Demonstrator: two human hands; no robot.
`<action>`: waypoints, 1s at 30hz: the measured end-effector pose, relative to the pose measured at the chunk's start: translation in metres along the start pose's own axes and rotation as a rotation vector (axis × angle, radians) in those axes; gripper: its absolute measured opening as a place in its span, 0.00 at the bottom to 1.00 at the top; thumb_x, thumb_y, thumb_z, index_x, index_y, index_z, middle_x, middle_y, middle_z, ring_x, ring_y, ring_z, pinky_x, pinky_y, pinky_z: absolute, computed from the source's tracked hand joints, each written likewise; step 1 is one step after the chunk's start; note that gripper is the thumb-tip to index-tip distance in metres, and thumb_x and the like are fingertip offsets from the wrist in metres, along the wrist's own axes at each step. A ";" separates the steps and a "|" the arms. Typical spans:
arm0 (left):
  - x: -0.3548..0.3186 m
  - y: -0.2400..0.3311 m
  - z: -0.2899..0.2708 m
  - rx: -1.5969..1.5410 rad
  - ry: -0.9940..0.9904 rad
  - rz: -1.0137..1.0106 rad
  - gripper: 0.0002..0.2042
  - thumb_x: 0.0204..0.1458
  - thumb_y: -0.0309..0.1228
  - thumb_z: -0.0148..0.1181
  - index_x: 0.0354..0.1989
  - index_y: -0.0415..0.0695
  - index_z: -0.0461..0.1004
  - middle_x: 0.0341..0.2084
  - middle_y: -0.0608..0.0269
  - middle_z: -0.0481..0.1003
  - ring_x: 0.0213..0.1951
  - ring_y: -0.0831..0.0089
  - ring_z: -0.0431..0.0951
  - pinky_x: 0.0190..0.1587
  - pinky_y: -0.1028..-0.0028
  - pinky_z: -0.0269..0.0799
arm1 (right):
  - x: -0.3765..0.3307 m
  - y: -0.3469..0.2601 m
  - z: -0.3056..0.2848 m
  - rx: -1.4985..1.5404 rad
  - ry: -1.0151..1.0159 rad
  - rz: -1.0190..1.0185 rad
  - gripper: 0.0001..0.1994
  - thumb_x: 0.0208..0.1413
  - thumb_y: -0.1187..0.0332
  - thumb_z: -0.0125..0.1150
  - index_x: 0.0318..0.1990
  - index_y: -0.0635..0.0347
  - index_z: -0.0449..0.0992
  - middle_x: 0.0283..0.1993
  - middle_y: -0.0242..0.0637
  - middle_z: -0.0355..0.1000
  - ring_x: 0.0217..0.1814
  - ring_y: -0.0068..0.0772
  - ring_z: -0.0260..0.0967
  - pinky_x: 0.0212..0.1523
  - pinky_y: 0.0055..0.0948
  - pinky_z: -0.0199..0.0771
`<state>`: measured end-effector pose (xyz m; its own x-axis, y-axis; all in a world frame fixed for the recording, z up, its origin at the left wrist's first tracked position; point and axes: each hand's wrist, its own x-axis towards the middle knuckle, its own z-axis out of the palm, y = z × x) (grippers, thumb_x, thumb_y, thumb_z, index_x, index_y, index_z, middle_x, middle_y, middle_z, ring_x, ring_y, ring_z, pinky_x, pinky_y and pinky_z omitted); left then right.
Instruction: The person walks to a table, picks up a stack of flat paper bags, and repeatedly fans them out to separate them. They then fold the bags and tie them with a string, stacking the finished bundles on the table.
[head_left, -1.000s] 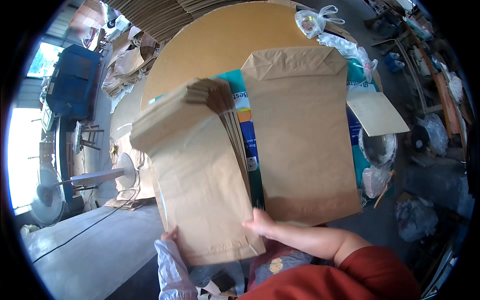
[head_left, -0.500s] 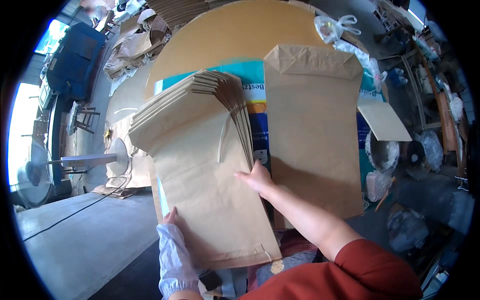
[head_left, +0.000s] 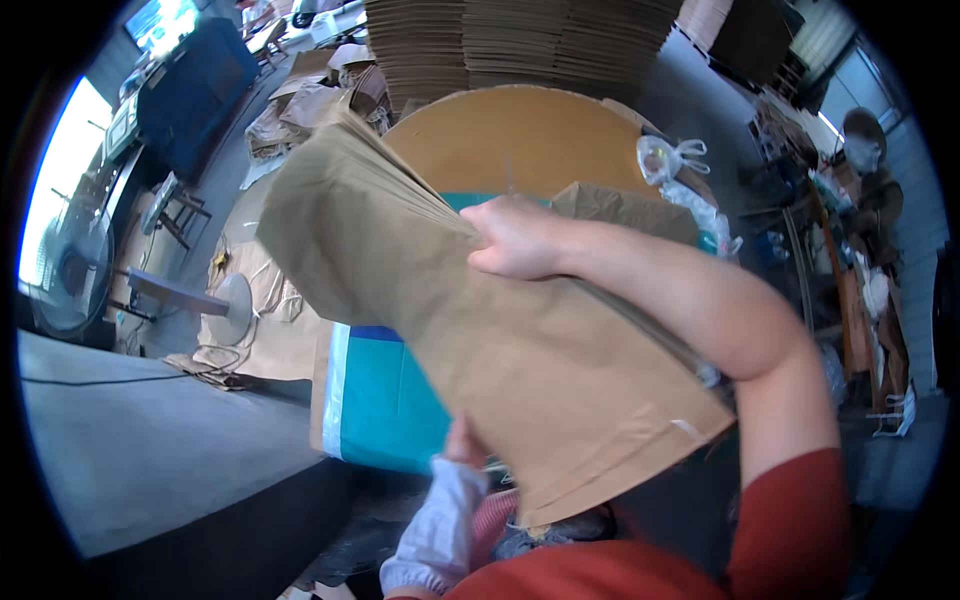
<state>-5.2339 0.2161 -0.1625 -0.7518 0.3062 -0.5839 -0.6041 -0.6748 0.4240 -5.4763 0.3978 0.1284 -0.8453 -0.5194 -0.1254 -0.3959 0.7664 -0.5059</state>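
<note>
A stack of brown paper bags [head_left: 540, 350] is lifted and slanted across the middle, its far end fanned and blurred. My right hand [head_left: 515, 237] is closed round the stack's right edge, with the edges bunched in its fist. Lower down, my left hand [head_left: 463, 443] pinches the left edge near the bottom end; its fingers are hidden beneath. Behind the stack another brown paper bag [head_left: 625, 207] lies mostly covered on the work surface. Teal printed sheeting [head_left: 385, 405] shows below the stack on the left.
A round tan board [head_left: 500, 125] spreads beyond the bags, with a clear plastic bag [head_left: 670, 160] on its right rim. Tall piles of brown paper [head_left: 520, 45] stand at the back. On the left are a standing fan [head_left: 80, 260] and a grey ledge [head_left: 150, 440].
The stack has come up off the surface and turned, its bottom end swinging right. My right hand has moved farther away and closed round its edge; the left hand has shifted right.
</note>
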 end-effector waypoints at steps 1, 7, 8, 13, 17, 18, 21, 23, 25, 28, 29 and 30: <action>0.011 -0.026 0.018 -0.025 -0.087 -0.016 0.31 0.59 0.54 0.41 0.64 0.45 0.55 0.61 0.60 0.62 0.61 0.61 0.62 0.63 0.57 0.55 | -0.013 -0.015 -0.020 -0.078 0.007 -0.073 0.12 0.44 0.66 0.57 0.33 0.66 0.69 0.29 0.54 0.71 0.35 0.58 0.70 0.34 0.47 0.69; 0.004 -0.066 0.069 0.031 -0.060 -0.132 0.15 0.54 0.38 0.59 0.44 0.42 0.71 0.34 0.63 0.74 0.36 0.72 0.73 0.37 0.72 0.69 | -0.097 -0.027 -0.038 -0.395 -0.207 -0.125 0.20 0.48 0.59 0.61 0.44 0.61 0.66 0.21 0.47 0.70 0.28 0.52 0.71 0.28 0.45 0.70; -0.010 -0.051 0.086 0.189 0.074 0.209 0.13 0.53 0.36 0.61 0.42 0.41 0.71 0.33 0.62 0.74 0.35 0.71 0.74 0.37 0.72 0.69 | -0.110 -0.013 -0.014 -0.433 -0.216 -0.120 0.18 0.49 0.59 0.61 0.41 0.60 0.66 0.20 0.45 0.70 0.26 0.52 0.71 0.26 0.45 0.70; -0.035 0.082 0.104 1.156 0.204 0.741 0.10 0.49 0.28 0.62 0.39 0.38 0.74 0.31 0.57 0.75 0.30 0.71 0.75 0.33 0.73 0.72 | -0.152 0.008 0.045 -0.360 0.105 0.095 0.16 0.45 0.66 0.65 0.37 0.61 0.65 0.28 0.43 0.72 0.34 0.45 0.73 0.32 0.39 0.72; -0.085 0.167 0.221 2.029 -0.128 1.619 0.27 0.35 0.36 0.69 0.48 0.45 0.71 0.49 0.54 0.70 0.53 0.56 0.67 0.58 0.56 0.58 | -0.151 -0.015 0.060 -0.386 0.128 0.167 0.17 0.44 0.66 0.66 0.36 0.59 0.63 0.31 0.40 0.70 0.37 0.43 0.72 0.33 0.39 0.72; -0.075 0.185 0.235 2.346 -0.214 1.394 0.33 0.37 0.40 0.67 0.55 0.46 0.66 0.54 0.53 0.67 0.59 0.58 0.63 0.63 0.55 0.51 | -0.153 -0.015 0.062 -0.398 0.127 0.183 0.17 0.43 0.66 0.66 0.35 0.59 0.63 0.31 0.40 0.70 0.37 0.42 0.72 0.34 0.38 0.72; -0.024 0.242 0.230 2.664 -0.113 0.536 0.26 0.31 0.41 0.70 0.40 0.46 0.71 0.40 0.61 0.73 0.52 0.64 0.69 0.66 0.54 0.44 | -0.167 -0.011 0.058 -0.417 0.094 0.181 0.15 0.42 0.70 0.65 0.34 0.59 0.63 0.30 0.41 0.71 0.37 0.43 0.72 0.33 0.39 0.72; -0.019 0.275 0.215 2.571 -0.193 0.596 0.15 0.32 0.33 0.66 0.31 0.46 0.74 0.32 0.60 0.75 0.45 0.61 0.73 0.56 0.62 0.60 | -0.179 -0.008 0.045 -0.415 -0.008 0.322 0.14 0.42 0.72 0.64 0.35 0.59 0.64 0.29 0.42 0.72 0.35 0.46 0.73 0.32 0.41 0.71; -0.016 0.272 0.207 2.638 -0.165 0.395 0.14 0.36 0.30 0.62 0.35 0.46 0.74 0.35 0.60 0.76 0.46 0.63 0.74 0.52 0.65 0.64 | -0.185 0.005 0.036 -0.344 0.050 0.326 0.13 0.42 0.70 0.65 0.32 0.58 0.66 0.28 0.41 0.73 0.35 0.48 0.73 0.31 0.44 0.71; -0.039 0.274 0.195 2.562 -0.286 0.485 0.08 0.35 0.32 0.63 0.27 0.48 0.75 0.29 0.58 0.76 0.39 0.58 0.76 0.39 0.64 0.71 | -0.193 0.004 0.024 -0.320 0.142 0.249 0.12 0.40 0.69 0.67 0.28 0.58 0.67 0.28 0.39 0.72 0.35 0.48 0.72 0.32 0.44 0.70; -0.053 0.275 0.193 2.538 -0.297 0.517 0.07 0.36 0.33 0.63 0.26 0.49 0.75 0.28 0.59 0.76 0.37 0.58 0.76 0.39 0.63 0.71 | -0.193 0.002 0.019 -0.313 0.162 0.221 0.13 0.39 0.68 0.68 0.27 0.59 0.67 0.28 0.39 0.72 0.35 0.48 0.72 0.32 0.44 0.70; -0.065 0.278 0.187 2.593 -0.242 0.580 0.07 0.35 0.33 0.64 0.24 0.49 0.75 0.25 0.60 0.75 0.35 0.59 0.76 0.37 0.63 0.71 | -0.195 -0.005 0.010 -0.314 0.173 0.186 0.12 0.39 0.69 0.67 0.26 0.59 0.68 0.27 0.39 0.72 0.34 0.47 0.72 0.31 0.43 0.70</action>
<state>-5.4026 0.1342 0.1226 -0.7486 0.6156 -0.2462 0.6209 0.7812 0.0650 -5.3059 0.4918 0.1472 -0.9502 -0.3100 -0.0316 -0.2979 0.9336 -0.1990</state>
